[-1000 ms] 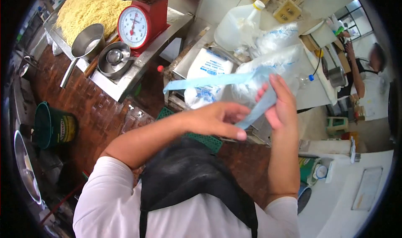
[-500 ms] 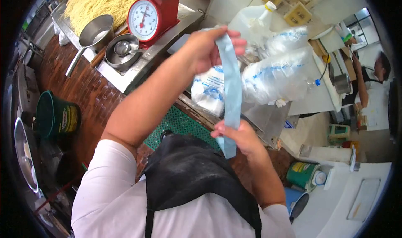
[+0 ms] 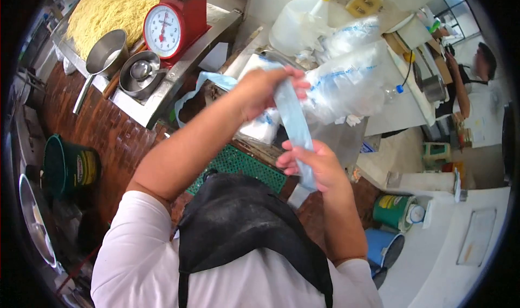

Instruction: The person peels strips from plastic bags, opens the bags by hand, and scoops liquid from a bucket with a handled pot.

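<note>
A long pale blue strip (image 3: pixel 292 113), thin and flexible, stretches between my two hands. My left hand (image 3: pixel 265 91) grips its upper part, fingers curled and slightly blurred. From there a loose length of the strip loops behind my left forearm toward the scale. Lower down, my right hand (image 3: pixel 317 164) has the strip pinched under its thumb, and a short end hangs below it. Behind the hands lie a clear plastic-wrapped bundle with blue print (image 3: pixel 346 86) and a white printed pack (image 3: pixel 262 129), partly hidden by my left hand.
A red dial scale (image 3: pixel 176 29) stands on the metal table beside a yellow noodle-like heap (image 3: pixel 108 15), a saucepan (image 3: pixel 107 53) and a round pan (image 3: pixel 138 83). A plastic jug (image 3: pixel 298 23) is behind. Green bucket (image 3: pixel 67 164) sits at left. Another person (image 3: pixel 476 91) works at right.
My hands have come closer together, shortening the stretch of strip between them. The loose length behind my left forearm has come into sight. The view has shifted a little.
</note>
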Tool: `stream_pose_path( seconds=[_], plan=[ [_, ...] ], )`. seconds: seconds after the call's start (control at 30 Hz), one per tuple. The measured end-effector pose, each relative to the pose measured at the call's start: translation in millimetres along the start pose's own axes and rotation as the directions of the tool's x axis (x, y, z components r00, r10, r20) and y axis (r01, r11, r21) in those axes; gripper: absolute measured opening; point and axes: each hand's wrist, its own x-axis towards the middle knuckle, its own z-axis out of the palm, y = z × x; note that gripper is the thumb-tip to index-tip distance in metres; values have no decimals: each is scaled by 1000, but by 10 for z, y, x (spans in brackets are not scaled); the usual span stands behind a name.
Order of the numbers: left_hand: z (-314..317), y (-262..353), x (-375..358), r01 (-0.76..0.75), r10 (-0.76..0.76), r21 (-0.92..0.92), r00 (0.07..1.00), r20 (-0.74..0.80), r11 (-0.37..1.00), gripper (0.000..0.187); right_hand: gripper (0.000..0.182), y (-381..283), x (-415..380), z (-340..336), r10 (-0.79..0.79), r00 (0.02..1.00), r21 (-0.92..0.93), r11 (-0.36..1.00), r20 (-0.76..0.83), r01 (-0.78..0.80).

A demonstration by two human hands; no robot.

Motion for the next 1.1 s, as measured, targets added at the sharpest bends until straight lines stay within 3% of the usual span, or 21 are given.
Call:
stream_pose_path(
  seconds=[0.13, 0.23, 0.33, 0.43, 0.47, 0.5, 0.53, 0.57, 0.6, 0.63, 0.67, 0.73, 0.77, 0.87, 1.0, 1.1],
  plan=[
    [-268, 441, 106, -70, 85, 94, 982, -167, 993, 35, 32, 126, -74, -266, 17, 1000, 174, 985, -5, -16],
    [-351, 559, 162, -100, 109, 52, 972, -208, 994, 35, 28, 158, -135, -282, 14, 999, 142, 990, -41, -8],
    [-398, 632, 184, -193, 162, -130, 963, -214, 973, 45, 27, 151, -162, -292, 12, 999, 149, 989, -40, -6],
    [-156, 368, 7, -33, 11, -123, 984, -177, 992, 55, 27, 103, -156, -210, -8, 998, 151, 988, -69, 18],
    [-177, 79, 8, 4, -3, -36, 1000, 15, 999, 61, 26, 91, -136, -173, -25, 995, 144, 989, -92, 38],
    [-132, -252, -60, 27, -33, 65, 995, 91, 998, 59, 25, 78, -106, -132, -43, 992, 139, 989, -115, 59],
    [46, -335, -252, 89, -126, 318, 987, 98, 944, 54, 24, 73, -82, -107, -62, 988, 135, 988, -142, 81],
    [220, -428, -389, 64, -104, 279, 986, 132, 958, 46, 23, 87, -60, -104, -96, 983, 105, 988, -154, 113],
    [218, -463, -411, 165, -217, 321, 967, 134, 933, 41, 22, 113, -35, -109, -127, 979, 72, 988, -161, 140],
    [177, -550, -357, 105, -143, 302, 984, 105, 947, 41, 21, 124, -20, -110, -158, 974, 37, 986, -162, 166],
    [133, -615, -303, 40, -63, 287, 995, 72, 957, 40, 20, 121, -28, -95, -273, 934, -119, 961, -230, 251],
    [152, -448, -320, 67, -74, 309, 997, 12, 949, 40, 18, 89, -52, -36, -514, 806, -427, 825, -292, 371],
    [165, -363, -330, 86, -84, 319, 996, -19, 944, 40, 20, 29, -82, -24, -687, 657, -714, 624, -309, 317],
    [213, -277, -314, 149, -158, 312, 987, 3, 938, 38, 23, -268, -154, 100, -845, 534, -938, 166, 25, 305],
    [304, -219, -243, 175, -187, 257, 982, 25, 950, 40, 27, -424, -47, 69, -794, 594, -978, -2, 128, 209],
    [274, -211, -152, 179, -199, 237, 978, 61, 955, 36, 28, -486, -13, 70, -783, 614, -979, 31, 100, 200]
  ],
)
